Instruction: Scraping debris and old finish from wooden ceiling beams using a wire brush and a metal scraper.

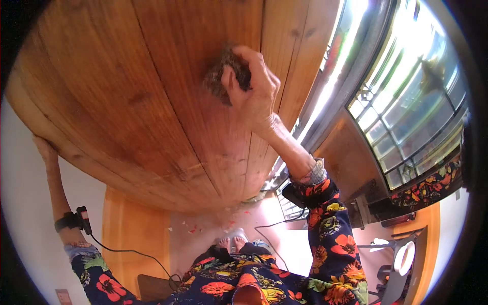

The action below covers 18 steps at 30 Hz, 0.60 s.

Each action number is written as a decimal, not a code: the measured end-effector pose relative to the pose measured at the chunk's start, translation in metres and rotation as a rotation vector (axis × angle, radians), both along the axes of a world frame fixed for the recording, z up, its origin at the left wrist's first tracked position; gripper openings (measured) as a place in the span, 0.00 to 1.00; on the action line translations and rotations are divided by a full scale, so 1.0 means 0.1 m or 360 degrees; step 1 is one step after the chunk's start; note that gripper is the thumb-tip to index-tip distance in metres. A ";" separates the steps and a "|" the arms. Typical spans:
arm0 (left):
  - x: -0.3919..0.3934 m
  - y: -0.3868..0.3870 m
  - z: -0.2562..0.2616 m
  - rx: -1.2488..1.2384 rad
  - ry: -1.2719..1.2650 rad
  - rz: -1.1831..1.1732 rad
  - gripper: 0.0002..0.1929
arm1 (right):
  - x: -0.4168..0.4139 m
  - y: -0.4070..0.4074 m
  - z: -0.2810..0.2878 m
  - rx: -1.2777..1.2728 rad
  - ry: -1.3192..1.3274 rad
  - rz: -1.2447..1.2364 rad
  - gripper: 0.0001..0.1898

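A large varnished panel of wooden planks [171, 87], like a door, stands before me. My right hand [261, 85] holds a dark, rough, crumpled pad [218, 78] against the panel's face, thumb and fingers bent around it. The pad is slightly blurred, and I cannot tell whether it is a scouring pad or cloth. At the panel's left edge is my left hand [46, 149], gripping the edge with its fingers largely hidden.
A metal-framed door with patterned glass [408, 95] stands to the right. Below, red and pale scraps [193, 229] lie on the pinkish floor [179, 221] near my bare feet [231, 243]. Black cables [133, 251] hang from bands on both arms. An orange wooden surface [131, 225] is at lower left.
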<state>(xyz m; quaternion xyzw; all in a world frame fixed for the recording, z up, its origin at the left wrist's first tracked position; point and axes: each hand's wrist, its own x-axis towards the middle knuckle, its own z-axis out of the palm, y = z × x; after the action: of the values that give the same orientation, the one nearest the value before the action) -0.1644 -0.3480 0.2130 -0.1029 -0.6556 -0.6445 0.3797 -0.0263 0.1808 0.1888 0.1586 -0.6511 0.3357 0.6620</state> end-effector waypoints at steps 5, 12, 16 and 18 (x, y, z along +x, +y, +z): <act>0.00 -0.05 -0.02 -0.0099 0.0028 0.0059 0.24 | -0.08 0.09 -0.09 0.0414 -0.0167 -0.0398 0.17; 0.04 0.04 0.05 -0.0042 0.0058 0.0061 0.23 | 0.16 0.02 -0.75 0.0442 -0.0381 -0.0211 0.16; 0.01 0.02 0.04 -0.0003 -0.0064 0.0057 0.23 | 0.20 -0.03 -0.56 0.0296 -0.0536 -0.0079 0.13; 0.00 -0.01 0.01 0.0029 -0.0040 0.0096 0.23 | 0.09 0.00 -0.33 0.0050 -0.0218 -0.0050 0.11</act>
<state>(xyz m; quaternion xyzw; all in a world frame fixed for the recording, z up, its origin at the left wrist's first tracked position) -0.1640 -0.3494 0.2141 -0.0714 -0.6573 -0.6399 0.3916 -0.0174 0.1807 0.1558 0.1353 -0.7025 0.3249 0.6185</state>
